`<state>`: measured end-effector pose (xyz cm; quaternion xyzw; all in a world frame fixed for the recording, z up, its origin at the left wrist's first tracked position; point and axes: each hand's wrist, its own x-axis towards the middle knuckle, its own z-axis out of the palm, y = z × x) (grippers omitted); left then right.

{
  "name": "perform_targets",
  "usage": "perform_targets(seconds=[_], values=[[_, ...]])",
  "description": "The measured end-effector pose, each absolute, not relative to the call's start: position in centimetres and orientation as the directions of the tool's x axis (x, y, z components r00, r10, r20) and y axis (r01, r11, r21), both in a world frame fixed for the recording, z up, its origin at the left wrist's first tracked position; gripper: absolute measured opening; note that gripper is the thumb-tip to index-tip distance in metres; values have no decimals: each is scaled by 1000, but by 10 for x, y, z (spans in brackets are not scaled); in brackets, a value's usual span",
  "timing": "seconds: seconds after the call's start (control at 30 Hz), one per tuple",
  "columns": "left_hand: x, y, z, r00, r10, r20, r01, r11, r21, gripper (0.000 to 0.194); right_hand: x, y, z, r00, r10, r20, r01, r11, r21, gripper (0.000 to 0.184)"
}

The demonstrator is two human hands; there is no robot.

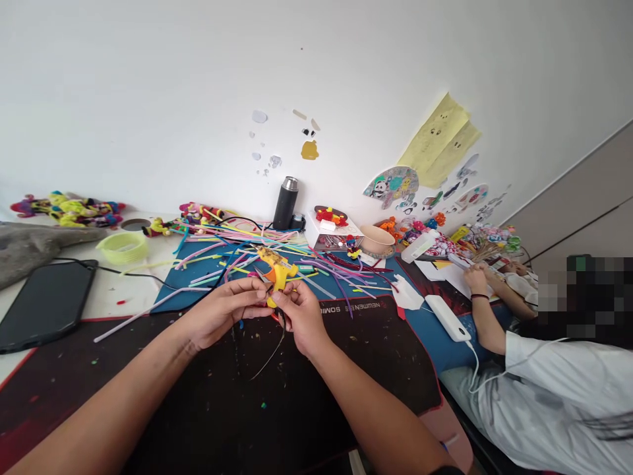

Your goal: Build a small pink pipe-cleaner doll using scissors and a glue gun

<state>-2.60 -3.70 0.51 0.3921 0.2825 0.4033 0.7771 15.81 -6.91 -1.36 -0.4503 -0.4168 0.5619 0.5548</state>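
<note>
A small yellow hot glue gun is held between my two hands above the dark desk mat, its stained nozzle pointing up and to the left. My right hand is closed round the lower end of its handle, where a dark cord hangs down. From the other side, my left hand is closed with its fingertips at the handle. Whether a smaller piece is also pinched there is hidden. Behind the glue gun lie many loose pipe cleaners in pink, blue, yellow and purple.
A black thermos stands by the wall, beside a white box and a beige bowl. At left are a tablet and a yellow-green coil. A white power bank lies near a co-worker's hands.
</note>
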Motion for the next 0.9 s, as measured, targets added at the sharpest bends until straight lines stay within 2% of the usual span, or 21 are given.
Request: perform_targets(seconds=[0.13,0.3,0.43,0.67,0.9], values=[[-29,-37,5,502,852,-152,-367,368,854,38,159,-71,-16,-29,992,-127,-321,-129,-938,57],[-32,-38,7,500,850,-164,-307,351,885,40,161,-72,-13,-111,983,-148,-343,-177,-923,58],[-32,-40,13,493,862,-114,-226,254,940,36,164,-69,-13,-163,978,-131,-368,-183,-912,54],[-29,-45,26,652,758,-2,-86,77,993,28,165,-62,-17,-339,937,-80,-334,-200,-921,46],[-29,-45,26,676,736,23,-46,11,999,22,168,-56,-15,-355,929,-102,-366,-238,-900,43]])
